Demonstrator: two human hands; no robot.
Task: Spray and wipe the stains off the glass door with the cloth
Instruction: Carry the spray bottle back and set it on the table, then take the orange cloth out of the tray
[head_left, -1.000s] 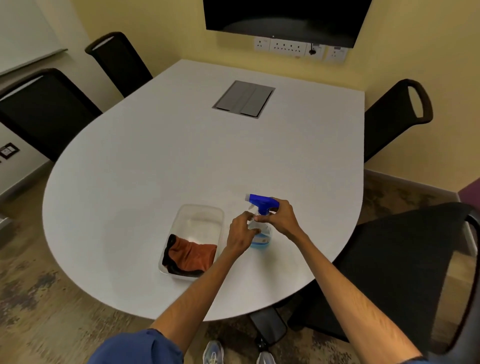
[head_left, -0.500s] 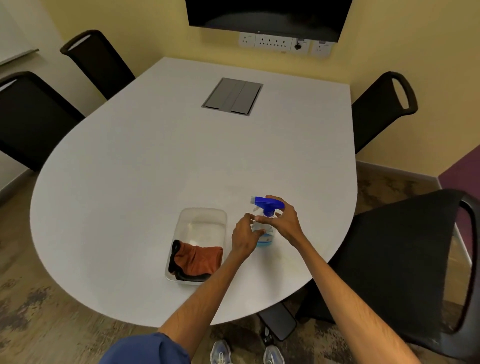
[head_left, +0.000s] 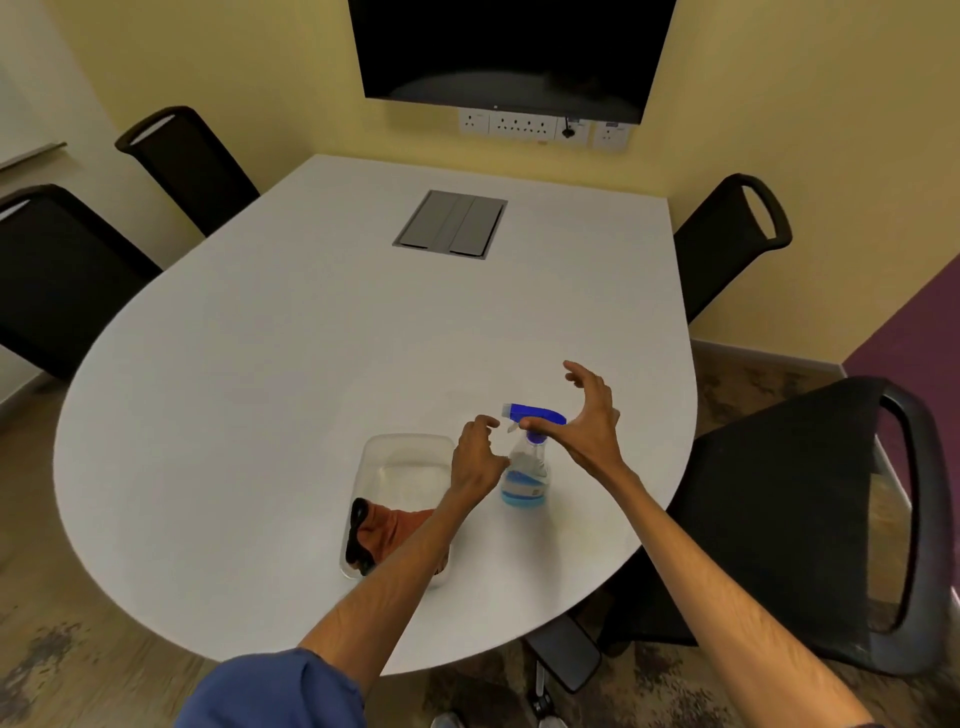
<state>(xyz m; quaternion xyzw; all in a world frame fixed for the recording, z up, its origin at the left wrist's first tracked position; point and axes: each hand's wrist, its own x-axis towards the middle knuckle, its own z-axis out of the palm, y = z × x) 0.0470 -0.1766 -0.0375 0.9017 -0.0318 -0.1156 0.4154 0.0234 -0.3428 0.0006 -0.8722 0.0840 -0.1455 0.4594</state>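
Note:
A clear spray bottle (head_left: 525, 475) with a blue trigger head and a little blue liquid stands upright on the white table (head_left: 311, 364), near its front edge. My right hand (head_left: 587, 421) hovers just right of the bottle's head, fingers spread, thumb close to the neck. My left hand (head_left: 475, 457) is beside the bottle on its left, fingers loosely curled and apart, holding nothing. An orange cloth (head_left: 392, 530) with a dark edge lies in a clear plastic tub (head_left: 405, 452), partly hidden by my left forearm. No glass door is in view.
Black chairs stand around the table: two at the left (head_left: 187, 161), one at the back right (head_left: 732, 234), one at the near right (head_left: 810, 514). A grey cable hatch (head_left: 451, 223) is set in the tabletop. A dark screen (head_left: 509, 52) hangs on the yellow wall.
Both hands were on the spray bottle; now they have come off it and opened, the right hand lifting up and to the right. The bottle stays standing on the table.

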